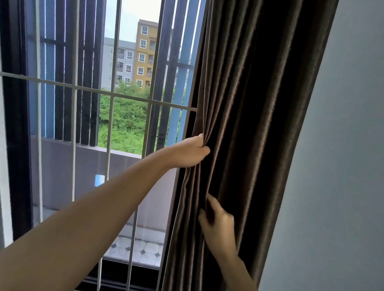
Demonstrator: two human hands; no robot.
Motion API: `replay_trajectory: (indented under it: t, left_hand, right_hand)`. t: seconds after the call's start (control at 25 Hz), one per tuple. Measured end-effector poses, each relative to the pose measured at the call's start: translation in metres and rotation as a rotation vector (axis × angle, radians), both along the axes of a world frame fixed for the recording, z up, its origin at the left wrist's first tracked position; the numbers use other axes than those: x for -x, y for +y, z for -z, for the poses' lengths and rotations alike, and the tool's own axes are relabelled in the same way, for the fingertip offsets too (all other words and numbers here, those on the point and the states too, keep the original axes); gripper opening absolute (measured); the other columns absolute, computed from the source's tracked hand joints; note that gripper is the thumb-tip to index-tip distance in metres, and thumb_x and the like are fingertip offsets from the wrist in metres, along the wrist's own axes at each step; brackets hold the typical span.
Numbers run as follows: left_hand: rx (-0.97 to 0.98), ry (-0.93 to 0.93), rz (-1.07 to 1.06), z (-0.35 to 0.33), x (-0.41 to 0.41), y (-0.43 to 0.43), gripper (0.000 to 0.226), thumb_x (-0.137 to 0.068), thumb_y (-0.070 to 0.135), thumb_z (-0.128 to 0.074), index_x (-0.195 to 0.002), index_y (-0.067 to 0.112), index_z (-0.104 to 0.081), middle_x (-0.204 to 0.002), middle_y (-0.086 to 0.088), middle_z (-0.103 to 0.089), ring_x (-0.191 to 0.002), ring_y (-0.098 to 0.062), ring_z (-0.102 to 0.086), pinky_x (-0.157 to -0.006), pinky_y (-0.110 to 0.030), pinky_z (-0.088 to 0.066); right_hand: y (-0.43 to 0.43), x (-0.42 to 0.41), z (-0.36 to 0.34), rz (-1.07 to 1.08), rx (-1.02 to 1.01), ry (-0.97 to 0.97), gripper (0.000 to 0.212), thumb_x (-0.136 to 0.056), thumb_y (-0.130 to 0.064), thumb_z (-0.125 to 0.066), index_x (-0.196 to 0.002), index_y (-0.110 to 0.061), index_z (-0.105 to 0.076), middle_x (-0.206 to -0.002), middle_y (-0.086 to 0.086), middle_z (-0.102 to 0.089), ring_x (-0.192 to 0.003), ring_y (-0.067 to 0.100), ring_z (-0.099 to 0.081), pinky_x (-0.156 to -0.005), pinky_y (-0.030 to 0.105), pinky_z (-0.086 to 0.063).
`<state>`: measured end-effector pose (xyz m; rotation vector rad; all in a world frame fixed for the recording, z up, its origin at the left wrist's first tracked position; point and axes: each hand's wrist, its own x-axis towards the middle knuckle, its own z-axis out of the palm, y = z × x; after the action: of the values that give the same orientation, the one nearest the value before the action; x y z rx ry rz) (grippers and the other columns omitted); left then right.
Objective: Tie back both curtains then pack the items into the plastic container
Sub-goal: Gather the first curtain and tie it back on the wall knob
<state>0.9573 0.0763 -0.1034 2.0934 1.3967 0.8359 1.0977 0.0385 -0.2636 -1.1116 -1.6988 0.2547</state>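
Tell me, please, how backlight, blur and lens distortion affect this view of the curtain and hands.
Head view: window daylight bleaches the sky and leaves the curtain dark, only fold highlights showing; the wide lens bows the window bars and curtain edge; the right hand looks slightly blurred, the left hand sharper.

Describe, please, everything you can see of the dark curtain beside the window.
The curtain is dark brown with a slight sheen, a heavy-looking fabric hanging in deep vertical folds. It is gathered to the right of the barred window, against the pale wall. No tie-back shows on it. The left hand grips its window-side edge, bunching the folds; the right hand pinches a fold lower down.
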Motion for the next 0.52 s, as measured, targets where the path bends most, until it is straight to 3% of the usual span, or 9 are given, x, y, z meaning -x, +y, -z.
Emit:
replay_trajectory:
  t: [0.12,0.24,0.32,0.36,0.44,0.48,0.52]
  left_hand:
    - [0.000,-0.010,0.054,0.001,-0.002,-0.001,0.059,-0.089,0.024,-0.034,-0.145,0.011,-0.021,-0.075,-0.002,-0.050,-0.061,-0.013,-0.043,-0.061,-0.027,-0.041]
    - [-0.002,-0.020,0.047,0.001,-0.004,0.000,0.062,-0.087,0.027,-0.035,-0.146,0.013,-0.020,-0.092,-0.005,-0.060,-0.069,-0.012,-0.049,-0.070,-0.028,-0.044]
    - [0.006,-0.022,0.048,0.000,-0.008,-0.003,0.060,-0.089,0.025,-0.036,-0.146,0.014,-0.021,-0.091,-0.001,-0.059,-0.065,-0.007,-0.051,-0.068,-0.024,-0.042]
    - [0.010,-0.030,0.053,0.000,-0.009,-0.004,0.061,-0.087,0.028,-0.039,-0.144,0.012,-0.023,-0.090,-0.002,-0.059,-0.069,-0.007,-0.055,-0.069,-0.025,-0.044]
    - [0.006,-0.037,0.058,-0.001,-0.013,-0.006,0.070,-0.079,0.040,-0.050,-0.138,0.009,-0.030,-0.114,-0.013,-0.059,-0.101,-0.020,-0.061,-0.088,-0.035,-0.049]
    - [-0.021,-0.018,0.054,-0.001,-0.014,-0.008,0.070,-0.078,0.043,-0.054,-0.135,0.008,-0.035,-0.119,-0.016,-0.057,-0.109,-0.025,-0.058,-0.092,-0.039,-0.049]
    - [-0.065,0.011,0.047,0.000,-0.016,-0.008,0.063,-0.081,0.040,-0.055,-0.131,0.007,-0.037,-0.110,-0.015,-0.060,-0.100,-0.025,-0.062,-0.088,-0.039,-0.052]
  right_hand:
    - [-0.002,0.003,0.001,-0.024,0.008,0.005,0.048,-0.089,-0.004,-0.058,-0.136,-0.014,-0.048,-0.114,0.000,-0.067,-0.097,0.006,-0.065,-0.094,0.023,-0.049]
    - [-0.004,0.008,0.004,-0.024,-0.004,0.010,0.045,-0.089,-0.004,-0.057,-0.133,-0.011,-0.051,-0.104,0.005,-0.071,-0.084,0.003,-0.062,-0.086,0.020,-0.052]
    - [-0.004,0.009,0.006,-0.016,-0.009,0.008,0.044,-0.089,-0.004,-0.055,-0.133,-0.011,-0.051,-0.102,0.008,-0.071,-0.084,0.005,-0.063,-0.084,0.017,-0.051]
    - [-0.003,0.010,0.006,-0.017,-0.002,0.005,0.043,-0.090,-0.004,-0.054,-0.132,-0.011,-0.052,-0.104,0.007,-0.071,-0.087,0.009,-0.066,-0.085,0.019,-0.051]
    - [-0.004,0.010,0.006,-0.041,0.043,-0.006,0.044,-0.090,-0.006,-0.053,-0.133,-0.011,-0.051,-0.112,0.004,-0.068,-0.098,0.014,-0.066,-0.090,0.024,-0.051]
    - [-0.006,0.009,0.004,-0.061,0.069,-0.026,0.045,-0.089,-0.007,-0.053,-0.134,-0.011,-0.050,-0.117,0.003,-0.066,-0.104,0.013,-0.064,-0.093,0.024,-0.050]
    - [-0.008,0.008,0.001,-0.080,0.083,-0.064,0.044,-0.089,-0.008,-0.054,-0.133,-0.011,-0.051,-0.123,0.002,-0.063,-0.110,0.010,-0.060,-0.097,0.021,-0.046]
